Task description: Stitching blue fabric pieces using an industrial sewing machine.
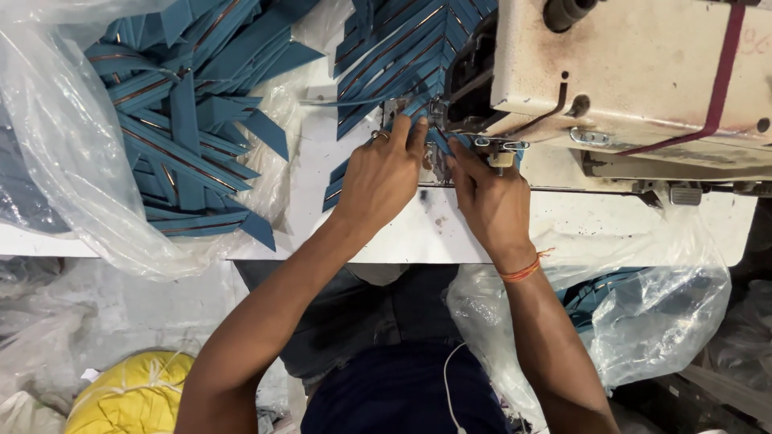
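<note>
My left hand [384,173] and my right hand [486,197] both press on a narrow blue fabric piece with a zipper [430,133], right at the needle area of a cream sewing machine [643,72]. The fingertips of both hands pinch and flatten the piece against the machine bed, a few centimetres apart. My left hand wears a ring; my right wrist has an orange thread band. More sewn blue zipper pieces [402,48] trail away behind the needle in a chain.
A clear plastic bag [72,161] at the left holds a heap of blue zipper pieces [185,104]. Another plastic bag [659,313] hangs below the white table [402,233] at the right. A yellow sack [133,394] lies on the floor at lower left.
</note>
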